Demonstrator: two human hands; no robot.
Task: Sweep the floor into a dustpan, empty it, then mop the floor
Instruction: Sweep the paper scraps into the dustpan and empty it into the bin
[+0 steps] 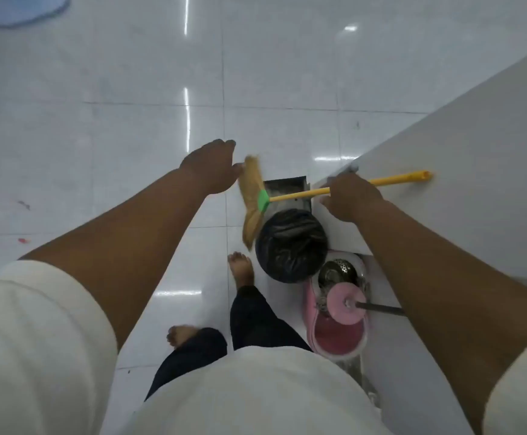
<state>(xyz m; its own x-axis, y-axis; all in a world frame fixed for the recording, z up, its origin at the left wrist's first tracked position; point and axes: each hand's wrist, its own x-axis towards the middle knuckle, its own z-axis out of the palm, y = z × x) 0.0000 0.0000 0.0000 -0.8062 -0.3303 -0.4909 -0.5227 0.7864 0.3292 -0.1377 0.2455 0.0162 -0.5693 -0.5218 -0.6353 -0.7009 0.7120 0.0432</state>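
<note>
Head cam: R fingers (339,187) round broom (296,195), L fingers (224,145) loose; black-lined bin (260,255), mop (347,304) in pink bucket (310,310).

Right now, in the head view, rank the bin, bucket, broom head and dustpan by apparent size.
1. Bucket and bin: near alike, not ranked.
2. Broom head.
3. Dustpan: partly hidden by the bin and broom, so its place is unsure.

Yellow broom (296,195) aloft, grey dustpan (287,185) below
</note>
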